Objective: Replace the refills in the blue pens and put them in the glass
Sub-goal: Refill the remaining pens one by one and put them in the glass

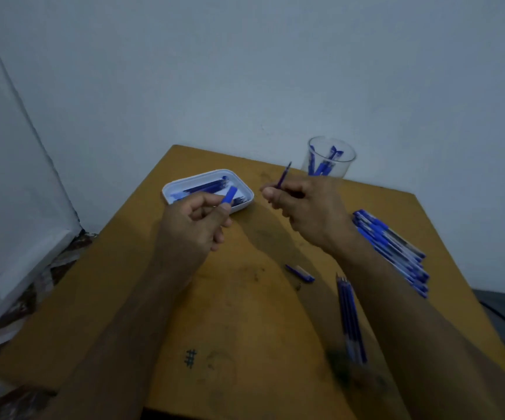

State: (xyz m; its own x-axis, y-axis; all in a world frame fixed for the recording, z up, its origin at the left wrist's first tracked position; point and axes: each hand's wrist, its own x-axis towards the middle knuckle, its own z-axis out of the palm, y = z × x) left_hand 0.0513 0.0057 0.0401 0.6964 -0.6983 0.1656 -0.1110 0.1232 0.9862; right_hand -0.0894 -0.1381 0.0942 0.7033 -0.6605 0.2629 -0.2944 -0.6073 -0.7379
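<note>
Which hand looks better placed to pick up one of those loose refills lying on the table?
The right hand, probably. The loose refills lie beside the right forearm, though that hand holds a thin refill. The left hand, holding a blue pen piece, is over by the white tray.

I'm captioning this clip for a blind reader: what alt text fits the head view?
Over a wooden table, a person's left hand pinches a blue pen piece while the right hand holds a thin refill. A white tray, a glass holding pens, a pen pile and loose refills surround them.
</note>
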